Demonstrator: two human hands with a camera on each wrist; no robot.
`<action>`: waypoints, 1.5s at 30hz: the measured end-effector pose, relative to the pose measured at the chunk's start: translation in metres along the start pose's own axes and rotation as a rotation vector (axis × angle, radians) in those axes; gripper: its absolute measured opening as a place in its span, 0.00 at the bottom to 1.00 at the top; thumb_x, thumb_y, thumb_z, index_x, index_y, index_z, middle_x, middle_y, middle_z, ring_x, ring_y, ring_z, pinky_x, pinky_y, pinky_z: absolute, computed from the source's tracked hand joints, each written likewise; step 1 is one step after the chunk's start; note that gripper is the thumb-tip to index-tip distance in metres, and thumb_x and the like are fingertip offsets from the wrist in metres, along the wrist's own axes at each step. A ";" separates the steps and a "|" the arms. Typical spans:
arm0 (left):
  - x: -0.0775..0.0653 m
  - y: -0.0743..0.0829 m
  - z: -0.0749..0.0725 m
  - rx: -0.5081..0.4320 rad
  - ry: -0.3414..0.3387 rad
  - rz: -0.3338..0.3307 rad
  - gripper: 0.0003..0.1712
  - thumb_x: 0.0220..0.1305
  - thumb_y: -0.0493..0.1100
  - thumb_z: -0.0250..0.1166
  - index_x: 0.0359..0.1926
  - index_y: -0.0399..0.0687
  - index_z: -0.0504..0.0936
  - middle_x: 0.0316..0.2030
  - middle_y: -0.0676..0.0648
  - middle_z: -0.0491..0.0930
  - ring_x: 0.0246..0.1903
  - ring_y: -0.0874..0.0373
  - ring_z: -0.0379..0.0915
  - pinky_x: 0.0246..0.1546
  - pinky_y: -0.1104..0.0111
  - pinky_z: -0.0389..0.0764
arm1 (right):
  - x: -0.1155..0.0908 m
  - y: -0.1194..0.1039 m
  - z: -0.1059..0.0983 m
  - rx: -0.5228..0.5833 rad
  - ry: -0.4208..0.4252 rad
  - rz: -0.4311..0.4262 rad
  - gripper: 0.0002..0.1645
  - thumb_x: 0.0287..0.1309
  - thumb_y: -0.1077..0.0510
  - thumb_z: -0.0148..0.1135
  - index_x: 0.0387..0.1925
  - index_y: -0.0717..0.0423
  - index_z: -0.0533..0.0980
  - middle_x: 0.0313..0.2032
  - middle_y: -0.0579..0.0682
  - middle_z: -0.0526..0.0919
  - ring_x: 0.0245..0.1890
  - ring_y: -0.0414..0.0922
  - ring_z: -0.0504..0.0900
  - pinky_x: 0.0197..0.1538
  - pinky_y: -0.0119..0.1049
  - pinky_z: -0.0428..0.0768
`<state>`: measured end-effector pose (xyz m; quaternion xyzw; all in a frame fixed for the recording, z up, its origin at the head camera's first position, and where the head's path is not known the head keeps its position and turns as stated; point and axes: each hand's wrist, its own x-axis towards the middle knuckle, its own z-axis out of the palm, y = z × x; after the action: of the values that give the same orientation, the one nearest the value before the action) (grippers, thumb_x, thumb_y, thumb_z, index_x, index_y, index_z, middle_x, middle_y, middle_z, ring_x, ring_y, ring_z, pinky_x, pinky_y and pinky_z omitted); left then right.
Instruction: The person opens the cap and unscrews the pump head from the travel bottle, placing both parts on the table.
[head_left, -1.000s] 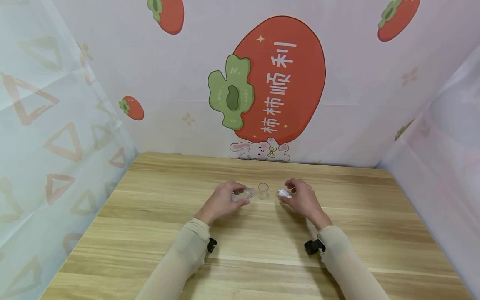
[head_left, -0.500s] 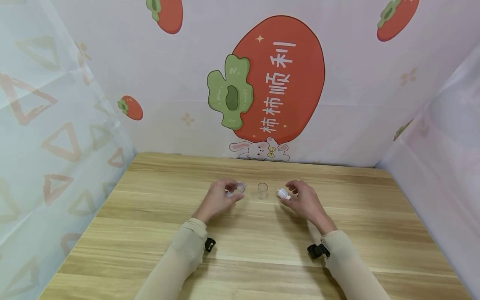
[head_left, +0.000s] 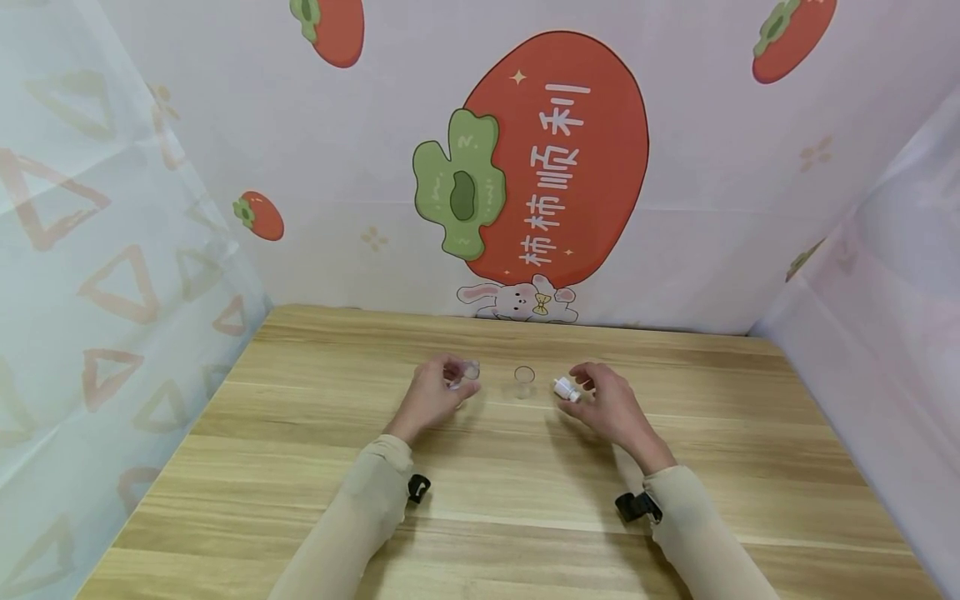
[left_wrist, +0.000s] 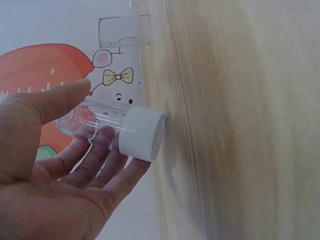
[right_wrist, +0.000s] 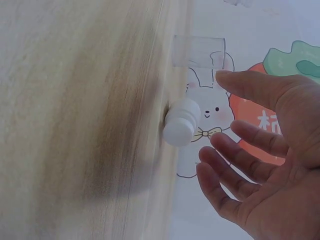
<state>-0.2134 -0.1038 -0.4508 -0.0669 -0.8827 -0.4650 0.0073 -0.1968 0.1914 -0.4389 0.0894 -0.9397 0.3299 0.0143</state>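
In the left wrist view, my left hand (head_left: 431,394) has its thumb and curled fingers around a clear bottle (left_wrist: 102,117) with a white cap-like end (left_wrist: 143,134). That white end points down at the table; whether it touches is hard to tell. A small white bottle (right_wrist: 182,122) lies on its side or tilted by my right hand (head_left: 603,404). The right fingers are loosely bent, and the right wrist view shows a gap between them and the white bottle. Between the two hands, a clear open cup (head_left: 524,383) stands upright on the table.
The wood-grain table (head_left: 495,517) reaches back to a printed wall cloth (head_left: 360,167). White cloth sides hang at left and right. A black strap sits on each wrist.
My left hand has moved left, carrying the clear bottle away from the clear cup. My right hand has barely shifted near the white bottle.
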 end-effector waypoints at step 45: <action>0.009 -0.008 0.014 -0.191 0.123 -0.041 0.24 0.57 0.36 0.73 0.51 0.35 0.74 0.46 0.37 0.77 0.45 0.44 0.79 0.47 0.58 0.82 | -0.006 0.010 -0.008 -0.010 0.024 -0.063 0.33 0.55 0.54 0.77 0.59 0.64 0.75 0.51 0.61 0.81 0.50 0.59 0.79 0.52 0.55 0.79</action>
<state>-0.2231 -0.0957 -0.4641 -0.0205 -0.8336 -0.5501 0.0458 -0.1932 0.2054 -0.4393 0.1150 -0.9377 0.3258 0.0363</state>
